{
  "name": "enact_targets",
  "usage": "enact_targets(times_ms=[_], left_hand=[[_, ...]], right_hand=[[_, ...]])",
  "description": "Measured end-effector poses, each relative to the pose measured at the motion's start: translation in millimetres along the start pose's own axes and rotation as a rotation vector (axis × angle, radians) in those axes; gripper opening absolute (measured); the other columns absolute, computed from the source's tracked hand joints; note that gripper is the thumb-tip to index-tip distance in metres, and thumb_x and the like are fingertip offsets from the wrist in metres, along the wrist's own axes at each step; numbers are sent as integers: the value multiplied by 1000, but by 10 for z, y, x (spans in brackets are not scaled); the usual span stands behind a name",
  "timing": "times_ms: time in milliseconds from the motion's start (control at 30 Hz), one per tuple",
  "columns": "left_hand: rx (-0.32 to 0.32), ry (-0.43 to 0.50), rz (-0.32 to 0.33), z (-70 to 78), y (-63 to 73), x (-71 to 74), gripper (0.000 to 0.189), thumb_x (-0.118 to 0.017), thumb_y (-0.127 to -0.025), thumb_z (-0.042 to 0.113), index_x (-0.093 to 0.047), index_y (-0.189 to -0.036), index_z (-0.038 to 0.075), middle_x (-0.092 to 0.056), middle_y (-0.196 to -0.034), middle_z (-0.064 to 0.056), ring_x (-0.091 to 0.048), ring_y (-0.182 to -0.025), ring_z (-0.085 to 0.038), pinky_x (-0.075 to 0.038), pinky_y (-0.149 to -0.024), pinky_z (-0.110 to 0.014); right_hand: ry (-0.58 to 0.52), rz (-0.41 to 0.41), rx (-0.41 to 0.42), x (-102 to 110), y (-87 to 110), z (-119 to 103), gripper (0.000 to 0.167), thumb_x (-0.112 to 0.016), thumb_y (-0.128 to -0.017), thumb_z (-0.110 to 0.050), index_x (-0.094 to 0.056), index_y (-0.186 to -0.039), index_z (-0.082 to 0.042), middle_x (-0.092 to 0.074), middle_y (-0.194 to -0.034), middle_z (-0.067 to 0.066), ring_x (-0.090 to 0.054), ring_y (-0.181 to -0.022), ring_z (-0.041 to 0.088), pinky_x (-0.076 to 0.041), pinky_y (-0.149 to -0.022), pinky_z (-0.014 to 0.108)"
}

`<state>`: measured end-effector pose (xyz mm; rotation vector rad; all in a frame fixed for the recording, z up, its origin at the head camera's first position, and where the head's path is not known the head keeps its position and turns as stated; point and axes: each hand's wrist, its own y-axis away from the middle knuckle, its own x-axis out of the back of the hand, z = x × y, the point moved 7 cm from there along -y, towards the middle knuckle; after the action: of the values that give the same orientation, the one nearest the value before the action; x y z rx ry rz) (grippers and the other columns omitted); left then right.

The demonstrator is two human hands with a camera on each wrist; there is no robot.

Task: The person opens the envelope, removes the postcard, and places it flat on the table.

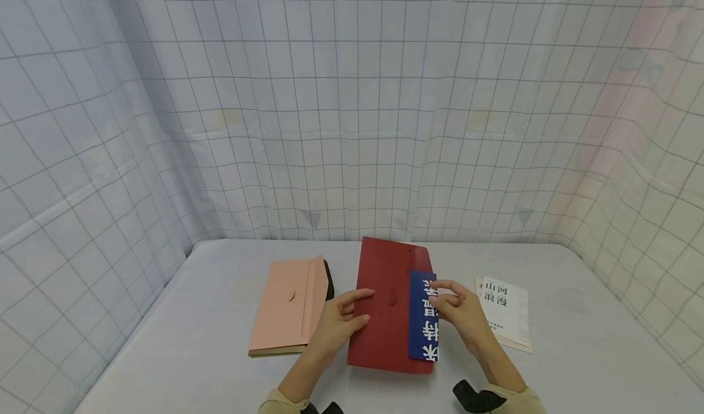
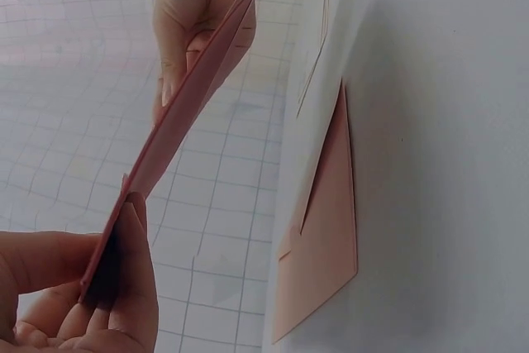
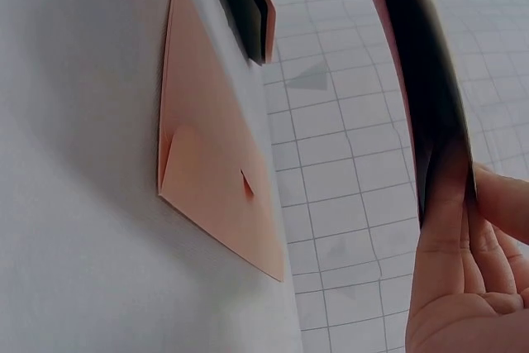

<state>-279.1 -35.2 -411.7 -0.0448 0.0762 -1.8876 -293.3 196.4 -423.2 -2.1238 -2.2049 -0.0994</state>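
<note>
A red folder (image 1: 379, 316) with a small slit tab is held raised and tilted over the table. My left hand (image 1: 343, 321) grips its left edge, thumb in front; the left wrist view shows the fingers (image 2: 132, 262) behind it. Along the folder's right side runs a blue strip (image 1: 422, 334) with white characters. My right hand (image 1: 461, 313) pinches the strip's right edge. In the right wrist view the layers stand apart around a dark inner face (image 3: 430, 80), with my fingers (image 3: 446, 237) at the edge. Whether the strip is joined to the folder cannot be told.
A pink folder (image 1: 280, 310) lies on a book at the left. White printed sheets (image 1: 508, 307) lie at the right. Both wrist views show a flat pink piece (image 3: 215, 155) on the table, hidden in the head view. Checked curtains (image 1: 352, 157) surround the table (image 1: 192, 340).
</note>
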Motion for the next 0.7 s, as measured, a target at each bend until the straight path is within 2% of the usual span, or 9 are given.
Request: enact_targets(times_ms=[433,700], left_hand=[[-7,-15,14,-11,-15,67,49,-55,-87,-7,-48,-134,4,-53,-132,-24,-61,-104,-18,-53,-81,-25],[-10,-29,19,6,-19,101,49,-55,-86,-7,-48,-134,3,-52,-133,-25,-60,-106,-19,-53,-81,-25]], right_hand=[[20,23,-8,65,-4,26,41,-60,-90,-15,-48,-127,-2,-71,-80,-12,-67,-79,6,-54,-77,22],[51,64,-25,142,-10,32,41,-60,-90,-14,-50,-128,-2,-73,-84,-7,-67,-80,6,-54,-78,22]])
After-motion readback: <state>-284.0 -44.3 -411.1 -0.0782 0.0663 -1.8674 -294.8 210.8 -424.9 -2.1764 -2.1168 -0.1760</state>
